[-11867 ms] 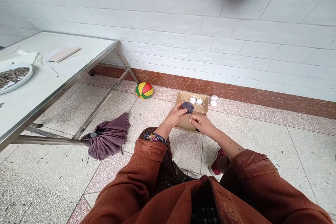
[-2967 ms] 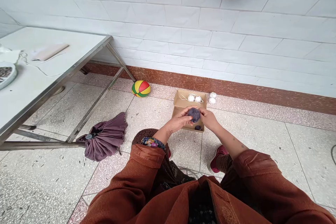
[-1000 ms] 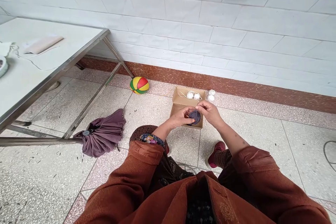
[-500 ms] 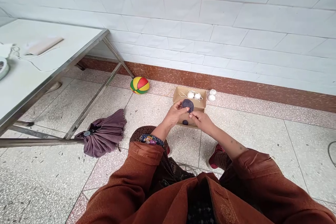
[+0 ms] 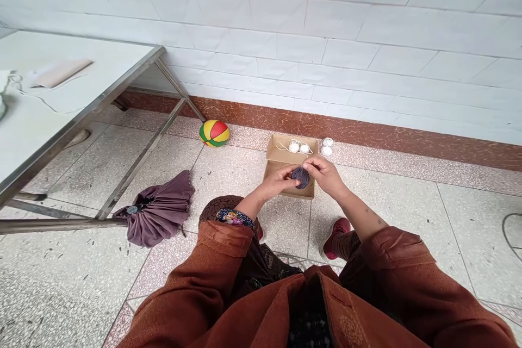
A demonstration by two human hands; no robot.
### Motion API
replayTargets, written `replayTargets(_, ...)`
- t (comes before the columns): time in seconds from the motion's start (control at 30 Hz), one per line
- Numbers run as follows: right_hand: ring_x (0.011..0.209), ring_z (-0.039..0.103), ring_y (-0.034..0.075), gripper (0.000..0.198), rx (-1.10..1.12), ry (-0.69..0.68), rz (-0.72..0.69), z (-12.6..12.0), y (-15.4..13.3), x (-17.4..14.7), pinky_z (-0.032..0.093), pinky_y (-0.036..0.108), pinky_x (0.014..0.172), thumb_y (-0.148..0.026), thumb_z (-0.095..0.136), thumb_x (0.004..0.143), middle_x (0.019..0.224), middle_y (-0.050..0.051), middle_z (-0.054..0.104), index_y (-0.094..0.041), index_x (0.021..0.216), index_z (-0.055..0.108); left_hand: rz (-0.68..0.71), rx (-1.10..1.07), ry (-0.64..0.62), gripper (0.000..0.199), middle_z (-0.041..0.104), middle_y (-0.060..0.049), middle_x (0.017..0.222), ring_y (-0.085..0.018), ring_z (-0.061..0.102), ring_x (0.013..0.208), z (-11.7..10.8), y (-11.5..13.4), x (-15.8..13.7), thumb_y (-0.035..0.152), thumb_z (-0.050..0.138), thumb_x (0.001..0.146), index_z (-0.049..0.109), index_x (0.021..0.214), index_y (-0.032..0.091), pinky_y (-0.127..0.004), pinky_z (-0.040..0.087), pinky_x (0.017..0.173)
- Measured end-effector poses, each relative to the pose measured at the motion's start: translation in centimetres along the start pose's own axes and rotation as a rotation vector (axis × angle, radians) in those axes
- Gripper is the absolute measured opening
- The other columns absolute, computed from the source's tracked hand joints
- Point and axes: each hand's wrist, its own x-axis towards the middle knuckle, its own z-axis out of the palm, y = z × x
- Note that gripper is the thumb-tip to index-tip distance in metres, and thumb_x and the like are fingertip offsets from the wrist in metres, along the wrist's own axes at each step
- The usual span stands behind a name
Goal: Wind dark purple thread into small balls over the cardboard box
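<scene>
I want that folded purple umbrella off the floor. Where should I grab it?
Judging by its pose, grip the umbrella near the bunched, strapped neck, coming from above on its left; the loose canopy fanning rightward would likely slip and sag.

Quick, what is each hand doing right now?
Left hand: closed on the small dark purple yarn ball.
Right hand: fingers pinched at the same ball.

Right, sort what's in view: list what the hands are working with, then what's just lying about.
In hand:
left hand and right hand, both on the yarn ball
box under them
white balls in the box

Lying about:
toy ball
umbrella
two white balls beside the box
table
</scene>
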Motion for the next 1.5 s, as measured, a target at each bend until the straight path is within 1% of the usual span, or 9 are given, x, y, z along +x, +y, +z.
replayTargets(0.23, 0.074, 0.057, 0.019, 0.024, -0.019, 0.084, 0.19, 0.8, 1.9, -0.2, 0.045, 0.033, 0.072, -0.044, 0.063, 0.089, 0.078, 0.002, 0.064, -0.022, 0.079, 0.065, 0.027, -0.241, -0.086, 0.072, 0.065, -0.008, 0.123, -0.022, 0.062, 0.107, 0.8, -0.1, -0.1, 0.032, 0.081, 0.078, 0.053, 0.144, 0.031, -0.035, 0.047, 0.093)
replayTargets(0.33, 0.072, 0.057, 0.019, 0.026, -0.039, 0.049, 0.253, 1.3, 2.7, -0.4, 0.044, 0.031, 0.069, -0.043, 0.057, 0.091, 0.075, 0.001, 0.065, -0.022, 0.077, 0.063, 0.011, -0.308, -0.091, 0.064, 0.064, -0.01, 0.13, -0.023, 0.062, 0.111, 0.8, 0.2, -0.2, 0.033, 0.081, 0.079, 0.059, 0.138, 0.027, -0.036, 0.048, 0.094)
replayTargets(0.53, 0.074, 0.059, 0.019, 0.017, -0.162, -0.132, 0.274, 2.3, 3.0, -1.0, 0.044, 0.03, 0.07, -0.032, 0.053, 0.09, 0.078, 0.001, 0.067, -0.021, 0.086, 0.065, 0.069, -0.336, 0.169, 0.053, 0.068, -0.009, 0.119, -0.022, 0.06, 0.114, -0.2, -0.1, 0.4, 0.027, 0.089, 0.067, 0.07, 0.116, 0.019, -0.037, 0.042, 0.105)
replayTargets(0.83, 0.066, 0.053, 0.015, 0.024, -0.067, -0.443, 0.056, 2.6, 0.6, -1.9, 0.042, 0.028, 0.067, -0.039, 0.057, 0.095, 0.072, -0.002, 0.06, -0.021, 0.08, 0.063, 0.023, -0.086, 0.471, 0.051, 0.069, -0.004, 0.107, -0.018, 0.061, 0.099, -1.5, -0.6, 0.5, 0.026, 0.082, 0.067, 0.065, 0.114, 0.018, -0.035, 0.044, 0.098)
replayTargets(0.97, 0.076, 0.058, 0.018, 0.024, 0.043, -0.273, 0.081, 0.9, -0.3, -0.9, 0.046, 0.031, 0.074, -0.044, 0.063, 0.092, 0.081, 0.001, 0.067, -0.022, 0.087, 0.069, -0.024, 0.046, 0.397, 0.069, 0.066, -0.004, 0.107, -0.016, 0.06, 0.09, -1.2, -0.8, 0.3, 0.022, 0.081, 0.064, 0.057, 0.129, 0.02, -0.035, 0.044, 0.092)
replayTargets(1.13, 0.074, 0.055, 0.017, 0.027, 0.052, 0.015, 0.154, -0.3, 0.8, 0.1, 0.046, 0.032, 0.074, -0.048, 0.065, 0.089, 0.078, 0.001, 0.062, -0.022, 0.081, 0.067, -0.019, -0.001, 0.084, 0.085, 0.066, -0.004, 0.102, -0.017, 0.061, 0.092, -0.5, -0.4, -0.2, 0.024, 0.083, 0.068, 0.047, 0.146, 0.023, -0.035, 0.044, 0.09)
replayTargets(1.23, 0.069, 0.052, 0.016, 0.029, 0.048, 0.035, 0.233, 0.2, 1.9, -0.1, 0.043, 0.031, 0.069, -0.049, 0.065, 0.087, 0.074, -0.001, 0.059, -0.022, 0.078, 0.065, -0.015, -0.122, -0.039, 0.086, 0.068, -0.007, 0.111, -0.02, 0.063, 0.102, 0.0, 0.1, -0.3, 0.03, 0.085, 0.07, 0.049, 0.147, 0.026, -0.035, 0.045, 0.092)
replayTargets(1.37, 0.067, 0.053, 0.017, 0.03, -0.005, -0.036, 0.297, 1.3, 2.8, -0.6, 0.043, 0.03, 0.066, -0.046, 0.054, 0.092, 0.071, 0.0, 0.061, -0.022, 0.078, 0.064, 0.003, -0.271, -0.002, 0.066, 0.066, -0.012, 0.129, -0.025, 0.06, 0.121, 0.4, 0.4, -0.2, 0.031, 0.088, 0.068, 0.066, 0.13, 0.022, -0.037, 0.043, 0.104)
replayTargets(1.5, 0.076, 0.061, 0.02, 0.02, -0.117, -0.094, 0.252, 2.1, 3.2, -1.2, 0.046, 0.031, 0.072, -0.035, 0.053, 0.091, 0.079, 0.002, 0.068, -0.022, 0.083, 0.064, 0.009, -0.343, 0.099, 0.057, 0.068, -0.011, 0.126, -0.024, 0.061, 0.119, 0.1, 0.3, 0.0, 0.028, 0.089, 0.066, 0.071, 0.12, 0.019, -0.037, 0.042, 0.106)
